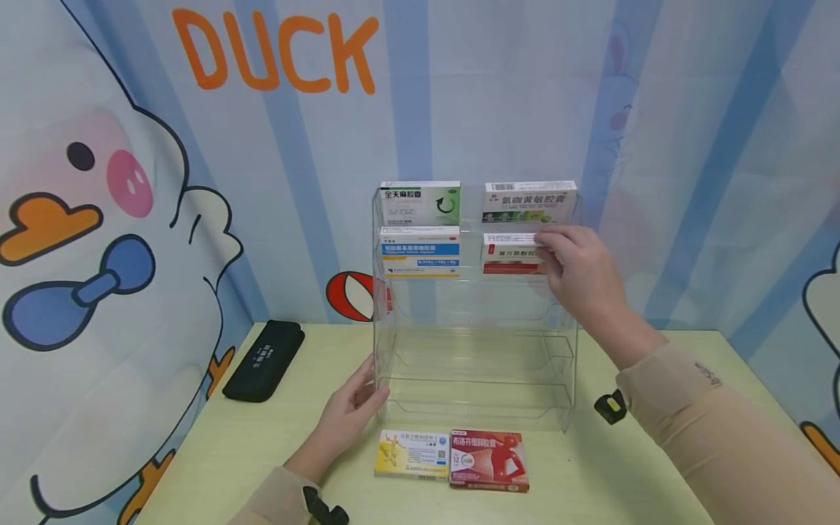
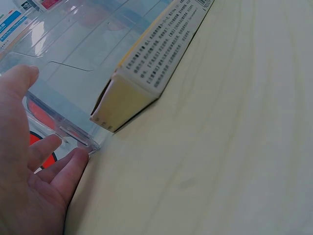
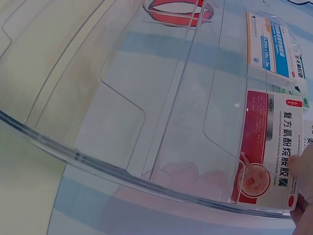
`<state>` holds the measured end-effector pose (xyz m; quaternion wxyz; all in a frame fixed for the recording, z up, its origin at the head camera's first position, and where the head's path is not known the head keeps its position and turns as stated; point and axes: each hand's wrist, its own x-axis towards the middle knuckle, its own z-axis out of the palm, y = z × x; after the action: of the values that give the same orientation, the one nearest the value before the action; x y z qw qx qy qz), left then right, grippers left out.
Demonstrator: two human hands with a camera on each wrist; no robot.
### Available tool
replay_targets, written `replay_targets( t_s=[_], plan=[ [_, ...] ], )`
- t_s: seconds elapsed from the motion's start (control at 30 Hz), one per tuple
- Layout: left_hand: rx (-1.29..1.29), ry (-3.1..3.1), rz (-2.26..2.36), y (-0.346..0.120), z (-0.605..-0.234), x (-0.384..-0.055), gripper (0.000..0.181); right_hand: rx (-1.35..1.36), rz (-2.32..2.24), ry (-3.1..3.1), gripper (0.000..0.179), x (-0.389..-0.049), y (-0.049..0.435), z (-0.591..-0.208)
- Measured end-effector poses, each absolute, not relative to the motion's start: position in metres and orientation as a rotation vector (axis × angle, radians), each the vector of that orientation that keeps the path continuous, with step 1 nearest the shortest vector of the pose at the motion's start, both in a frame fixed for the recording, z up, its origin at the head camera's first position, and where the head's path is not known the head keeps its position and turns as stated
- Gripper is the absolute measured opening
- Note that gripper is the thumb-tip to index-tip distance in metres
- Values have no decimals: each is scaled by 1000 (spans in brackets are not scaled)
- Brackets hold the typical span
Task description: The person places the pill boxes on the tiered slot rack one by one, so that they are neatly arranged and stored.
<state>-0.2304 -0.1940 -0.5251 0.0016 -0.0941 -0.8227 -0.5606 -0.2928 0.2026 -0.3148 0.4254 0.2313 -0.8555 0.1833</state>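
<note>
A clear tiered display rack [image 1: 475,350] stands on the table. My left hand [image 1: 351,408] holds its left side low down, the side's edge between thumb [image 2: 24,78] and fingers [image 2: 71,169]. At the right of the second tier, my right hand [image 1: 580,273] pinches the upper right corner of a red-and-white medicine box [image 3: 266,147], covering part of its front. This box stands in the tier, label outward. Left of it is a blue-and-white medicine box [image 1: 420,253]. Above are a green-and-white box [image 1: 420,204] and a white-and-green box [image 1: 528,204].
On the table before the rack lie a yellow-and-white medicine box [image 1: 412,453] and a red medicine box [image 1: 488,461], side by side. A black case [image 1: 265,361] lies at the left. Behind the table hangs a striped cloth [image 1: 472,87] with duck drawings.
</note>
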Motion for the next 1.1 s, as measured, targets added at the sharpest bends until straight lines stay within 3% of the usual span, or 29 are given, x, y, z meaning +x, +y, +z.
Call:
replay_targets(
  t_s=[0.6,1.1],
  plan=[
    [-302,-2578,-1753,-194,-525,-230,75,572,579,-2123,36,-270,189,-324],
    [-296,-2582,-1753,-192,-523,-229,74,682,627,-2249,55,-233,175,-373]
  ],
)
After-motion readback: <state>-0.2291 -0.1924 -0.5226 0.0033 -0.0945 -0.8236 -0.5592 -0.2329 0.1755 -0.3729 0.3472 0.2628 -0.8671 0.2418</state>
